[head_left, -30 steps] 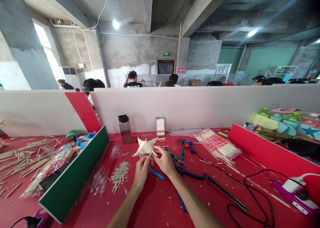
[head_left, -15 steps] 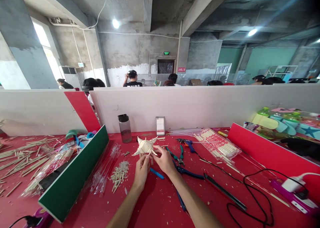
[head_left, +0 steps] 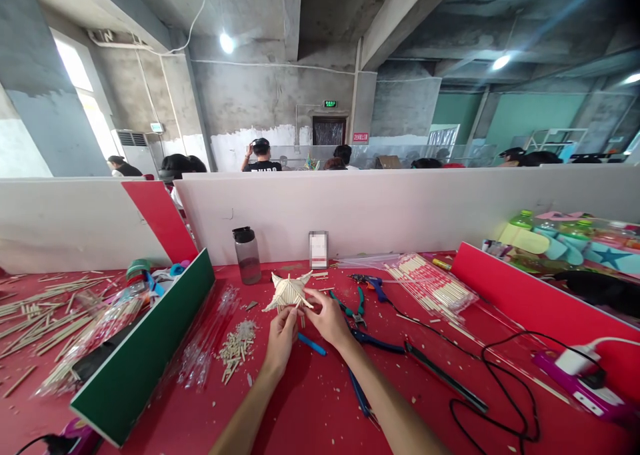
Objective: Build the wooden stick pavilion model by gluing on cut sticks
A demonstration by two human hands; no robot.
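A small roof-shaped model made of pale wooden sticks [head_left: 289, 290] stands above the red table [head_left: 310, 402], held from below by both hands. My left hand [head_left: 280, 342] pinches its lower edge with closed fingers. My right hand [head_left: 327, 318] grips its right side, fingers curled on a stick. A pile of short cut stick pieces [head_left: 236, 347] lies left of my left hand. A blue pen [head_left: 312, 344] lies under my hands.
Green-handled pliers [head_left: 354, 306], a blue glue gun [head_left: 373, 286] and a bag of sticks [head_left: 435, 287] lie to the right, with black cables [head_left: 500, 388]. A dark bottle [head_left: 247, 255] stands by the white partition [head_left: 400, 208]. A green divider [head_left: 145, 355] bounds the left; people sit beyond.
The view has shifted slightly; my hands and the stick model stay in almost the same place, still held together.
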